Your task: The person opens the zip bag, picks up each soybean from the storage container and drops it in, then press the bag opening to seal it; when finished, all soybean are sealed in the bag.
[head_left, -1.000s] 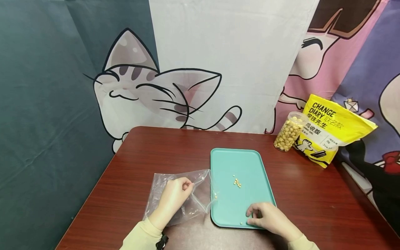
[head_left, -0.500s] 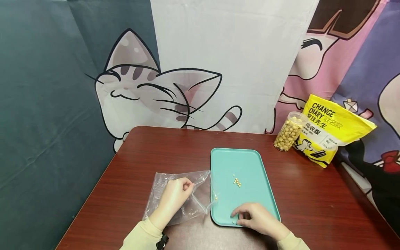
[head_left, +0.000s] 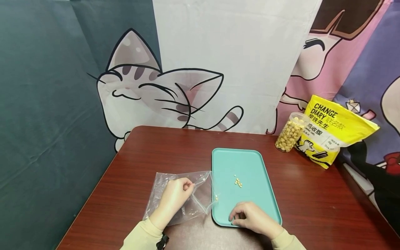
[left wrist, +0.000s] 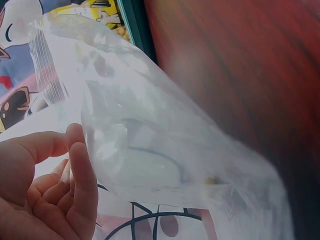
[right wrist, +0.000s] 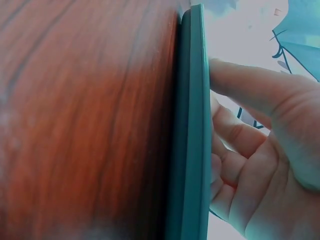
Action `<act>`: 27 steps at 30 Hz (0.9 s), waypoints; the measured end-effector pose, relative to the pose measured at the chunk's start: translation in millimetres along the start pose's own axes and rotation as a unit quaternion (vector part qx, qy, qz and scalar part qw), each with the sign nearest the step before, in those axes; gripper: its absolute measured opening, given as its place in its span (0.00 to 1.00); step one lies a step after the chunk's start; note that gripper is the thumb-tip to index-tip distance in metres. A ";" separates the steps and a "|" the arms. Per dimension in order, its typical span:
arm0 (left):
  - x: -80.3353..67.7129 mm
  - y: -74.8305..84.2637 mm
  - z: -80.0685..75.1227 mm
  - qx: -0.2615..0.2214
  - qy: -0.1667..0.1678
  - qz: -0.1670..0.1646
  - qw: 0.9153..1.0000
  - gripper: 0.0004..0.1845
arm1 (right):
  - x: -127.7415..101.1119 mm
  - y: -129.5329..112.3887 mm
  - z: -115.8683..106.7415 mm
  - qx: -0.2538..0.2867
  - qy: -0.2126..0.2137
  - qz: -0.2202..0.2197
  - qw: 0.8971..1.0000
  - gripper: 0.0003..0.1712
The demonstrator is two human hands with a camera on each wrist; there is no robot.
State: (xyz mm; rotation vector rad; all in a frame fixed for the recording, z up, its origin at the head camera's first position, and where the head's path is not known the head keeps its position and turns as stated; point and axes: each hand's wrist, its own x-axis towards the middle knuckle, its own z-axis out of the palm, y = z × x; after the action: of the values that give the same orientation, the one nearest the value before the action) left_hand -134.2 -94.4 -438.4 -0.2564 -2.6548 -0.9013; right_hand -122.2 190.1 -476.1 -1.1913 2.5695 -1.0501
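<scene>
My left hand (head_left: 173, 198) pinches the top edge of a clear plastic bag (head_left: 200, 196) that lies on the wooden table (head_left: 150, 156) left of a teal tray (head_left: 243, 159). In the left wrist view the left hand (left wrist: 50, 190) holds the bag (left wrist: 150, 125) up, with one yellow pellet (left wrist: 212, 180) inside. My right hand (head_left: 250, 217) rests with curled fingers on the tray's near left corner. Its thumb lies against the tray rim (right wrist: 192, 125) in the right wrist view. Anything under its fingertips is hidden. Several small yellow pellets (head_left: 238, 183) lie mid-tray, and one pellet (head_left: 216, 198) sits at the bag's mouth.
A clear jar of yellow pellets (head_left: 290, 133) and a yellow pouch (head_left: 331, 130) stand at the table's back right. Printed cartoon cloth hangs behind the table. A dark curtain hangs to the left.
My right hand slid left along the tray's near edge onto a lone pellet near the front rim, which is now covered. The left hand and bag stayed put.
</scene>
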 end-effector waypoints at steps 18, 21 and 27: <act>-0.3 1.1 0.4 -0.001 0.002 0.007 1.000 0.05 | -0.4 -0.2 0.0 0.003 0.016 0.013 1.000 0.04; 0.0 1.5 0.2 -0.001 0.000 0.006 1.000 0.06 | 2.2 -0.2 0.1 -0.004 0.044 0.016 0.999 0.04; 0.4 2.4 0.0 -0.005 -0.004 0.001 1.000 0.06 | 12.3 -6.2 -1.5 -0.050 0.099 0.003 0.994 0.06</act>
State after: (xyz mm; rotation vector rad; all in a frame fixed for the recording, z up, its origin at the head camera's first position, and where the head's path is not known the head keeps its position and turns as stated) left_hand -133.9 -92.5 -436.9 -0.2656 -2.6573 -0.9143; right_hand -127.2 179.4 -469.0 -1.1539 2.8041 -1.1031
